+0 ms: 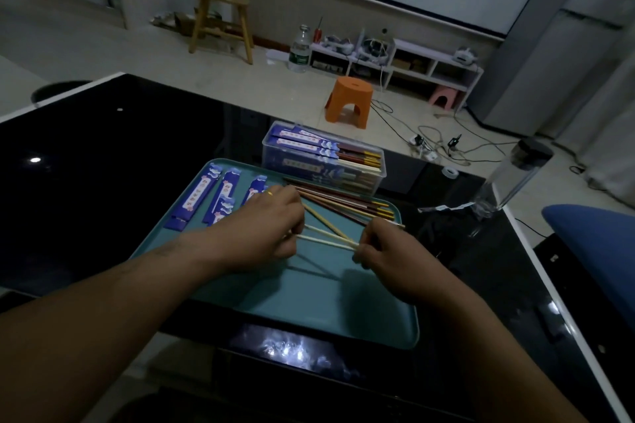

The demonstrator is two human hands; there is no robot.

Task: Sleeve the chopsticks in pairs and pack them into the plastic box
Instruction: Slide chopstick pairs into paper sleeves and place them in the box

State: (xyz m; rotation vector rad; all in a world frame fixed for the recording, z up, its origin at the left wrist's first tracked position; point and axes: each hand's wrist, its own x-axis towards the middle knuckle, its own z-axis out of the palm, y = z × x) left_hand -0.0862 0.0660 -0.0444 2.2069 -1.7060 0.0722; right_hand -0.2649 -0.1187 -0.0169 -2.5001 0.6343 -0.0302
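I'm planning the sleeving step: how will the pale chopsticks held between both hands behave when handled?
The pale chopsticks are probably stiff: they span straight between the left hand and right hand. Being thin, they are likely light. Loose on the smooth teal tray, they might slide or roll.

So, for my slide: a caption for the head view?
Left hand and right hand hold pale chopsticks over a teal tray.

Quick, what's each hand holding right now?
Left hand: closed, fingers curled round one end of the thin pale cream chopsticks.
Right hand: closed, pinching their other end.
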